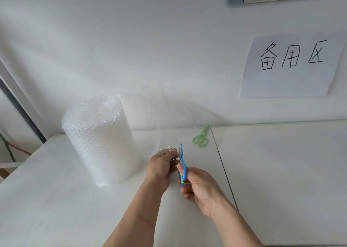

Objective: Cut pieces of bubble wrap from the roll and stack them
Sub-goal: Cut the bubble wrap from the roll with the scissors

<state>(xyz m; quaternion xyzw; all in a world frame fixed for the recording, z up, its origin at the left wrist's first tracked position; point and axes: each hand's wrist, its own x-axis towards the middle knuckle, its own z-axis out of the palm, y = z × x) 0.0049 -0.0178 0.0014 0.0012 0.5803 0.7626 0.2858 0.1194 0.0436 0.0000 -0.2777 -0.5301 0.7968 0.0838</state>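
A roll point(99, 141) of bubble wrap stands upright on the white bench point(56, 199), toward the left, and a loose sheet point(165, 119) trails off it to the right along the far wall. The sheet's near edge comes down to the hands in the middle of the bench. The left hand point(161, 164) pinches that edge, its grip narrow on the film, with the fingertips right beside the blades. The right hand point(199, 186) is closed around the handles of blue scissors point(181, 164), which point away from the person and stand at the sheet's near edge. Whether the blades are parted or already biting the film cannot be told, since the wrap is nearly see-through here. Green scissors point(201, 138) lie unused farther right, under or just behind the sheet. A paper sign point(293, 64) hangs on the wall at far right. No cut pieces or stack show on the bench, so the task looks to be at its start, with a cut just beginning. The next move likely calls for the left hand to keep the film taut while the blades work straight away from the person, across the sheet, with the fingertips kept clear of the edge.
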